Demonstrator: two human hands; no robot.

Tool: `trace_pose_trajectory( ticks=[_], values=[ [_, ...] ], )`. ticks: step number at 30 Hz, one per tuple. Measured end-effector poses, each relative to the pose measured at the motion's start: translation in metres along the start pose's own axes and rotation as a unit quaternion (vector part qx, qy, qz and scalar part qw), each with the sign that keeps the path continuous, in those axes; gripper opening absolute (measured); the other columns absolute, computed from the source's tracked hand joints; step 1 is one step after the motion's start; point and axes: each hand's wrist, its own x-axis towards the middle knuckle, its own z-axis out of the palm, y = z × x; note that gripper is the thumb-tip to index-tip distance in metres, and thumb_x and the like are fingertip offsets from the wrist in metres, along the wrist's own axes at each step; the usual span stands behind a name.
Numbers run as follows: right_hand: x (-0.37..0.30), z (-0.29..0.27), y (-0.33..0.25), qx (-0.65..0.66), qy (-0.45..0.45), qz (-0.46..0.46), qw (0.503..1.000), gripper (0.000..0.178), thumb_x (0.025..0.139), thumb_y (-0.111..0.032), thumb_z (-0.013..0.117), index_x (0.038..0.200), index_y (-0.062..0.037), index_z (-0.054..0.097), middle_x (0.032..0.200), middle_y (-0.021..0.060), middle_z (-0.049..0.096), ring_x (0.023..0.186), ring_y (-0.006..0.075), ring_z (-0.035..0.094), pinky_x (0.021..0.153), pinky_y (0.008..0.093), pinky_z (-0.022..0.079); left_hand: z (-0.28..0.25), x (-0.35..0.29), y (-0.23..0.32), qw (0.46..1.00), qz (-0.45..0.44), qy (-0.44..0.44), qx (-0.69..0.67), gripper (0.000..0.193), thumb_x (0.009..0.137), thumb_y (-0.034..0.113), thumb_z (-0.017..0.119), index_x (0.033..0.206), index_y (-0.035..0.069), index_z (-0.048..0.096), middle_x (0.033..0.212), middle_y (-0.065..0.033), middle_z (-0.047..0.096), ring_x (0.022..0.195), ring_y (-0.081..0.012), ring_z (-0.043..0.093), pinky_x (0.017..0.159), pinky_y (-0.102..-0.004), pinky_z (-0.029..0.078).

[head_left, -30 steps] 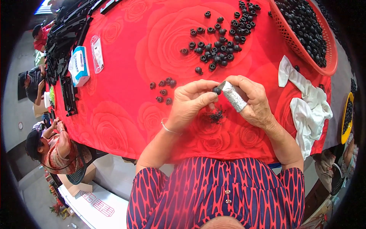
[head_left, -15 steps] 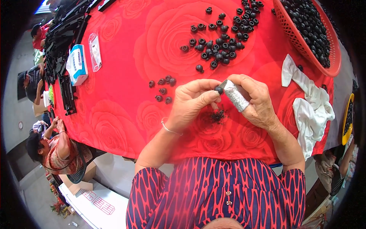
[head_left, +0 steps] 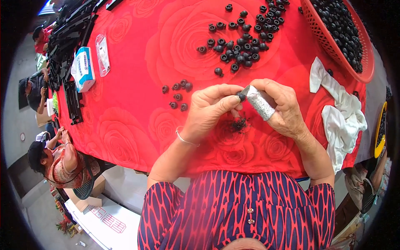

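Note:
Between the thumb and fingers of my left hand [head_left: 208,106] is a small round black knob [head_left: 241,96]. My right hand [head_left: 287,110] grips a short blade with a silver, crinkled wrapping [head_left: 261,106]. Its bare metal end meets the knob or lies right beside it; the exact contact is too small to tell. Below the hands lies a little heap of black shavings [head_left: 239,123] on the red cloth. Left of my left hand sits a small group of black knobs [head_left: 177,97]. A larger scatter of similar knobs [head_left: 236,53] spreads out beyond both hands.
A red basket [head_left: 333,54] full of black knobs stands at far right, with white gloves [head_left: 343,125] nearer me. Far left are a tissue box [head_left: 84,71], a clear plastic piece [head_left: 102,56] and piled black parts [head_left: 73,46]. Other people sit along the table's left side.
The knob and the blade's end have shifted very slightly against each other. Both hands keep their grips and stay nearly in place.

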Motion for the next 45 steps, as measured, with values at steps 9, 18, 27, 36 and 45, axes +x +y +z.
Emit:
trace_pose_trajectory(
  ticks=[9, 18, 27, 36, 45],
  values=[
    [0.0001, -0.0007, 0.0020, 0.006, -0.008, -0.001, 1.000, 0.026, 0.074, -0.001, 0.059, 0.100, 0.0015, 0.057, 0.086, 0.0155, 0.061, 0.079, 0.0277, 0.063, 0.068, 0.0318, 0.048, 0.0006, 0.0002, -0.0012, 1.000, -0.002, 0.014, 0.002, 0.022, 0.086, 0.003, 0.060, 0.107, -0.004, 0.061, 0.089, -0.0077, 0.064, 0.075, -0.0122, 0.061, 0.063, -0.0236, 0.052],
    [-0.0001, 0.0009, 0.0057, -0.001, 0.002, -0.018, 1.000, 0.026, 0.074, 0.000, 0.059, 0.100, 0.0016, 0.057, 0.085, 0.0159, 0.060, 0.079, 0.0299, 0.063, 0.067, 0.0329, 0.048, 0.0051, -0.0005, -0.0027, 0.999, 0.008, 0.040, 0.019, 0.022, 0.086, 0.004, 0.060, 0.107, -0.004, 0.062, 0.084, -0.0071, 0.064, 0.069, -0.0117, 0.060, 0.062, -0.0231, 0.051],
    [0.0006, 0.0017, 0.0010, -0.027, -0.002, -0.017, 0.999, 0.027, 0.073, -0.001, 0.060, 0.100, 0.0014, 0.056, 0.085, 0.0167, 0.060, 0.078, 0.0316, 0.062, 0.066, 0.0346, 0.048, 0.0012, -0.0002, 0.0008, 1.000, -0.007, 0.018, 0.003, 0.024, 0.086, 0.003, 0.059, 0.109, -0.004, 0.061, 0.091, -0.0084, 0.065, 0.076, -0.0128, 0.062, 0.065, -0.0242, 0.053],
    [0.0007, 0.0012, 0.0012, -0.047, -0.007, -0.029, 0.998, 0.027, 0.073, -0.002, 0.060, 0.100, 0.0010, 0.057, 0.085, 0.0165, 0.060, 0.078, 0.0318, 0.063, 0.066, 0.0350, 0.049, -0.0023, -0.0007, 0.0012, 1.000, -0.021, 0.016, 0.008, 0.021, 0.086, 0.004, 0.060, 0.106, -0.004, 0.061, 0.092, -0.0096, 0.065, 0.074, -0.0133, 0.062, 0.064, -0.0244, 0.053],
    [0.0025, -0.0027, 0.0070, -0.038, -0.026, -0.036, 0.998, 0.024, 0.074, -0.003, 0.061, 0.097, 0.0018, 0.058, 0.081, 0.0155, 0.060, 0.074, 0.0312, 0.062, 0.064, 0.0349, 0.049, 0.0006, -0.0019, -0.0012, 0.999, -0.035, 0.029, -0.013, 0.020, 0.086, 0.005, 0.061, 0.104, -0.004, 0.061, 0.085, -0.0079, 0.064, 0.069, -0.0124, 0.061, 0.063, -0.0244, 0.053]
  ],
)
